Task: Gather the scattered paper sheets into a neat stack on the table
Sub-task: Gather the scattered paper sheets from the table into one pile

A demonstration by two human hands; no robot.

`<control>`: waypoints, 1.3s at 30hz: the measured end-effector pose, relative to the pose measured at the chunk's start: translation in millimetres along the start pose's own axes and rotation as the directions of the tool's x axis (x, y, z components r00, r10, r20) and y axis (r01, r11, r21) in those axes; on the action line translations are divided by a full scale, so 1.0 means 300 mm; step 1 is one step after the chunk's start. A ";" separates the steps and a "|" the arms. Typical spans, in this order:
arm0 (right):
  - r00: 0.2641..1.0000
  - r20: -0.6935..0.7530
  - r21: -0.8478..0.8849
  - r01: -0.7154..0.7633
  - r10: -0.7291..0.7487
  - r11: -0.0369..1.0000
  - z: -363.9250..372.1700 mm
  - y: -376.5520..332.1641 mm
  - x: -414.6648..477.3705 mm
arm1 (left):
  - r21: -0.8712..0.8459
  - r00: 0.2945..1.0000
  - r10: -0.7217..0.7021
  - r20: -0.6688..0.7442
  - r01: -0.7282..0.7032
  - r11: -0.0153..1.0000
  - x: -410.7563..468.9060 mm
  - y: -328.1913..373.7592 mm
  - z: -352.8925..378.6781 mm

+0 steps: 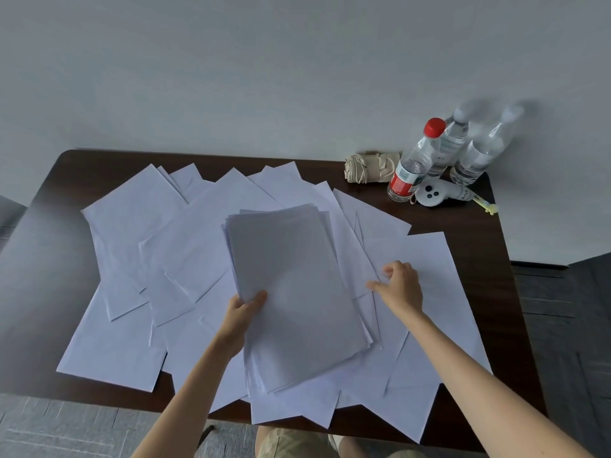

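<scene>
Nearest me, my left hand [246,307] grips the left edge of a partial stack [297,285], thumb on top, held just above the dark table [49,233]. To its right, my right hand [401,285] curls its fingers onto a loose sheet [436,259], seemingly pinching its edge. The job looks well under half done: many scattered sheets [139,219] overlap left, right and beyond, some overhanging the near edge. At the far right corner stand water bottles [413,163], a folded umbrella [370,166] and a white controller [433,195].
</scene>
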State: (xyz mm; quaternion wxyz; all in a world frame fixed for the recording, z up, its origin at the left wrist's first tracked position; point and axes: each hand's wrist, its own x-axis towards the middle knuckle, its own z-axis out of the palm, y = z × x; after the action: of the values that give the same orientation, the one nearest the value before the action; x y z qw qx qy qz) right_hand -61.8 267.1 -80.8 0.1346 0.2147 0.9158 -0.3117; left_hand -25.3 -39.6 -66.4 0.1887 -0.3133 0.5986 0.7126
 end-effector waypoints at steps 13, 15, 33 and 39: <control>0.994 0.099 0.224 -0.071 0.049 0.972 -0.001 -0.102 0.055 | 0.013 0.997 0.015 -0.076 -0.014 1.000 0.002 -0.026 -0.029; 0.998 0.049 0.185 -0.050 0.041 0.982 -0.005 -0.084 0.036 | -0.010 0.997 0.013 -0.074 -0.013 1.000 0.004 -0.016 -0.040; 0.950 0.247 0.041 -0.206 0.189 0.978 0.055 -0.074 -0.088 | 0.007 0.996 0.025 -0.081 -0.024 1.000 0.046 0.072 -0.083; 0.928 0.183 0.326 -0.367 0.323 0.871 0.063 -0.107 -0.061 | 0.062 0.995 0.013 -0.096 -0.007 0.998 0.078 0.079 -0.105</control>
State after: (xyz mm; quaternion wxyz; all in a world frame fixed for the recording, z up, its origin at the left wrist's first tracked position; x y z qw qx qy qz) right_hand -59.0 226.7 -72.1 0.2031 0.3762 0.7813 -0.4548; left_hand -50.8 -77.6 -67.4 0.1654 -0.3383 0.6301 0.6791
